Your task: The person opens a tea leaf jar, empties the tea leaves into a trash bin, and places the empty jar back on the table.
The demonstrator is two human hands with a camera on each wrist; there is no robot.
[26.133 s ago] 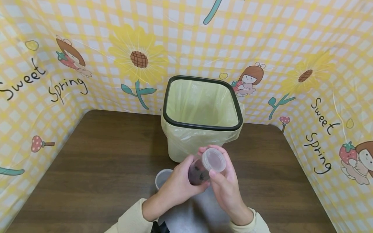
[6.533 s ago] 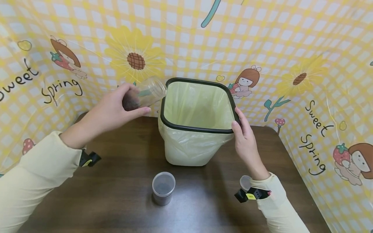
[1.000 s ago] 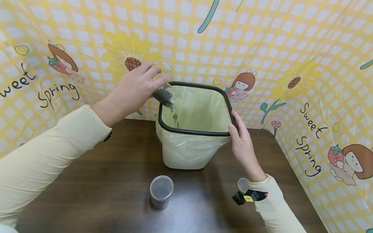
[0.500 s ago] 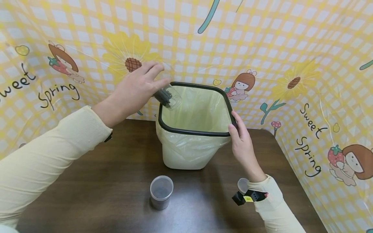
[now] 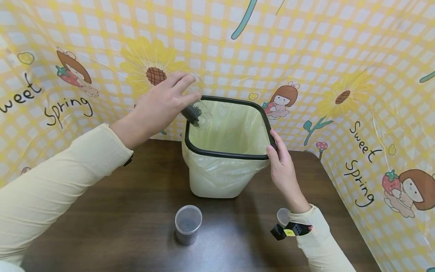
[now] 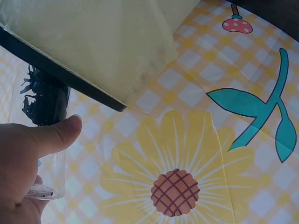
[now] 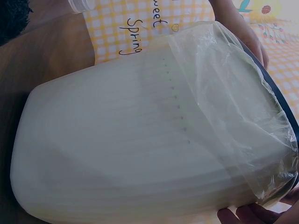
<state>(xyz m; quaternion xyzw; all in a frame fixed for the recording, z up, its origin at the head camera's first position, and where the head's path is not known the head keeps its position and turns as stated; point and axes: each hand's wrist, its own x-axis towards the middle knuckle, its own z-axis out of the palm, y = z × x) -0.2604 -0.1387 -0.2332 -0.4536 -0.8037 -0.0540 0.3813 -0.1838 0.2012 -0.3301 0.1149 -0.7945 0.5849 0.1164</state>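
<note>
1. The left hand [image 5: 159,105] grips a clear jar [image 5: 198,112], tipped mouth-down over the bin [image 5: 224,153]; dark shreds are at its mouth, so the emptying looks not finished.
2. The right hand [image 5: 282,166] holds the bin's rim, fingers curled on it.
3. A second jar [image 5: 188,224] stands on the worktop [image 5: 119,211], dark contents inside, probably left to empty.

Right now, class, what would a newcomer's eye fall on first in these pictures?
The left hand tips a clear jar of dark shreds over the bin at the table's back. The right hand grips the bin's black rim. An open cup stands in front.
</note>
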